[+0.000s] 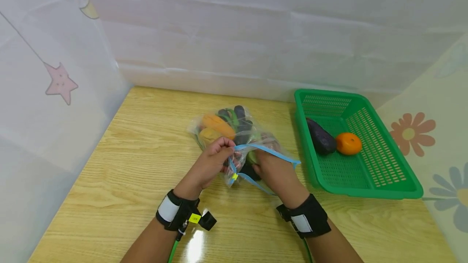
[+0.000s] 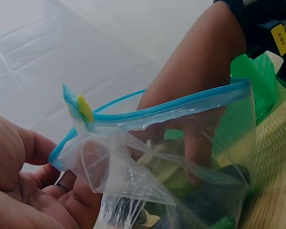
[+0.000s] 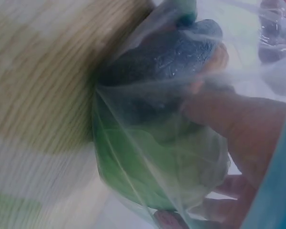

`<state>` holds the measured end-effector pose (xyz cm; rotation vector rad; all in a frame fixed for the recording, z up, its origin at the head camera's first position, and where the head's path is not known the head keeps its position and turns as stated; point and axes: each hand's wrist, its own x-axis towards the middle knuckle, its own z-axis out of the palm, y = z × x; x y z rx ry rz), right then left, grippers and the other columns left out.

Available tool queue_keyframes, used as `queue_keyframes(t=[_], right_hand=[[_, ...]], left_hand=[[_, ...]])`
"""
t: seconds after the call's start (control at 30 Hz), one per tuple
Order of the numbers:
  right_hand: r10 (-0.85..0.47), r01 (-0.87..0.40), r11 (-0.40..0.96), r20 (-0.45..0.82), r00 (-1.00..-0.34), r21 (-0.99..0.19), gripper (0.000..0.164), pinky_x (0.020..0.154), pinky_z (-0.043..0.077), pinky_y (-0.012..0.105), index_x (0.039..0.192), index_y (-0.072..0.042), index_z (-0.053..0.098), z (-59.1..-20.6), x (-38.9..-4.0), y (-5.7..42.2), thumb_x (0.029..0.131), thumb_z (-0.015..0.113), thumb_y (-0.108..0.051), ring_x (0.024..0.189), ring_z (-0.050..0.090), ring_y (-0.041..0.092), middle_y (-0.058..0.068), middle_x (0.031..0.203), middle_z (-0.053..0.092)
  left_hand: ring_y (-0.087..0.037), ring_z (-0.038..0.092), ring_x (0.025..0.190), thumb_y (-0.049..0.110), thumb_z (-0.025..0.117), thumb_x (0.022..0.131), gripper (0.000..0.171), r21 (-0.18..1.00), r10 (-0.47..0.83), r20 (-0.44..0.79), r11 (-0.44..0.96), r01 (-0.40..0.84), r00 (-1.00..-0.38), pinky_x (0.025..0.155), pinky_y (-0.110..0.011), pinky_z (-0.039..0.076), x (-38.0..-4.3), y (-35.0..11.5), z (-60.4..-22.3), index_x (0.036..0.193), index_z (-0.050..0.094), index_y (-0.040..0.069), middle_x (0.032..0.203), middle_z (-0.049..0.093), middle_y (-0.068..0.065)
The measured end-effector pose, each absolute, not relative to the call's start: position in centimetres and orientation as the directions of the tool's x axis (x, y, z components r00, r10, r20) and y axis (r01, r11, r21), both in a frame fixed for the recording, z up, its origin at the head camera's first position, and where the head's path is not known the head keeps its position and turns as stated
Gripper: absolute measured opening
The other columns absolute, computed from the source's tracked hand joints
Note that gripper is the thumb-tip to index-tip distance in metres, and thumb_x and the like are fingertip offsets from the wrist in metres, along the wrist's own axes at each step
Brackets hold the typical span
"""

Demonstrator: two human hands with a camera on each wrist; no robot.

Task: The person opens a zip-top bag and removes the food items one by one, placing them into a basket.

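Observation:
A clear zip bag [image 1: 268, 145] with a blue zip edge lies on the table, filled with produce. My left hand [image 1: 210, 159] pinches its rim near the yellow slider [image 2: 85, 109]. Through the opening reaches my right hand [image 1: 276, 175], its fingers around a round green vegetable or fruit [image 3: 152, 162]; the plastic partly veils the fingertips. Beside that green piece is a dark, smooth vegetable [image 3: 157, 62], close to my right thumb. Farther back in the bag are a long orange vegetable [image 1: 218, 126], a yellow one [image 1: 210, 135] and several dark pieces [image 1: 240, 113].
To the right stands a green plastic basket [image 1: 365, 192] holding a dark purple eggplant [image 1: 321, 137] and an orange fruit [image 1: 349, 143]. The wooden table [image 1: 128, 165] meets a pale cloth wall [image 1: 226, 44] at the back.

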<state>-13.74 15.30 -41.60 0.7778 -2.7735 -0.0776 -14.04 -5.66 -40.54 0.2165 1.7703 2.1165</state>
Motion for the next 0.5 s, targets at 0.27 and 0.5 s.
queue_keyframes(t=[0.27, 0.5], right_hand=[[-0.512, -0.514, 0.857, 0.203, -0.835, 0.047, 0.053, 0.05, 0.045, 0.035, 0.119, -0.01, 0.061, -39.6, -12.3, 15.4, 0.079, 0.085, -0.035, 0.066, 0.06, 0.024, 0.007, 0.082, 0.062], [-0.528, -0.554, 0.832, 0.273, -0.804, -0.023, 0.066, 0.06, 0.055, 0.045, 0.132, -0.015, 0.059, -36.8, -10.3, 15.8, 0.077, 0.083, -0.042, 0.09, 0.065, 0.037, 0.019, 0.121, 0.06]], left_hand=[[-0.015, 0.053, 0.074, 0.014, 0.042, 0.105, 0.013, 0.973, 0.37, -0.126, -0.134, -0.187, -0.92, 0.057, -0.024, 0.042, -14.0, -5.8, -40.6, 0.109, 0.05, 0.004, 0.098, 0.052, -0.006], [-0.015, 0.048, 0.068, 0.014, 0.041, 0.106, 0.013, 0.974, 0.384, -0.108, -0.142, -0.174, -0.917, 0.055, -0.024, 0.039, -13.9, -6.0, -40.5, 0.108, 0.049, 0.004, 0.092, 0.05, -0.005]])
